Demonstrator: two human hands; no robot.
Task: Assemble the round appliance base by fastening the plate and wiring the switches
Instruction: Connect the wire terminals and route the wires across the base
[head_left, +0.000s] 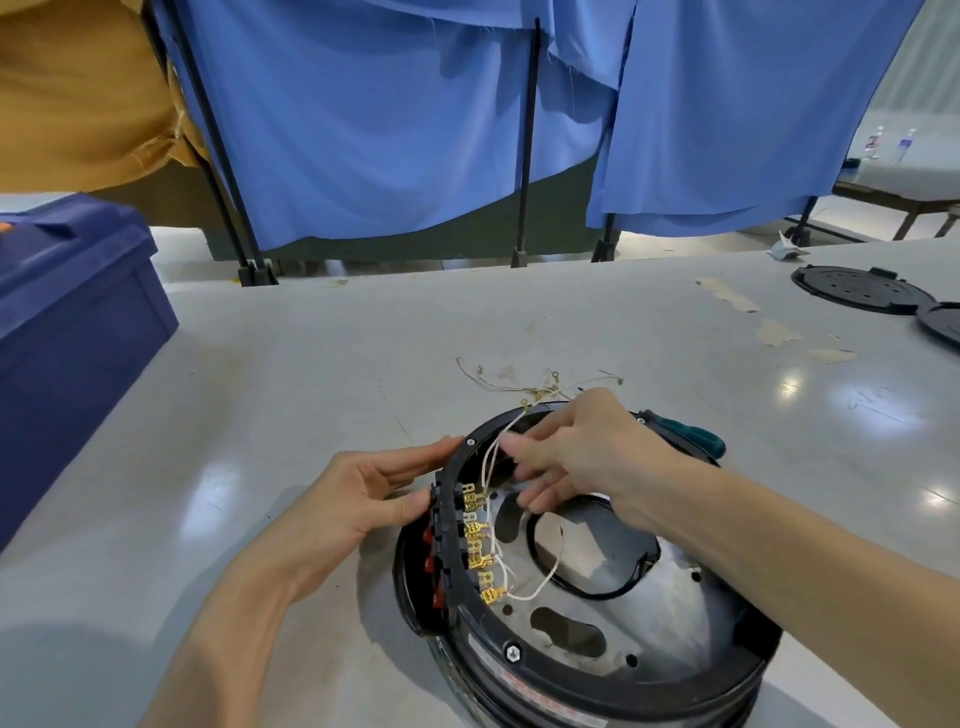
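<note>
At base (571, 675) left rim | left grip (358, 499) flat, steadying | right grip (582, 447) just right of terminals (475, 530), nearer; I can't tell if it holds wire (493, 452).

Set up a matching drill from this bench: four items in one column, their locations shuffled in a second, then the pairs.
1. blue bin
2. green-handled screwdriver
3. loose wires
4. red switches

a. left side of the round base
b. left edge of the table
c. on the table beyond the base
d. by the base's far right rim

Pairs: 1-b, 2-d, 3-c, 4-a
</note>
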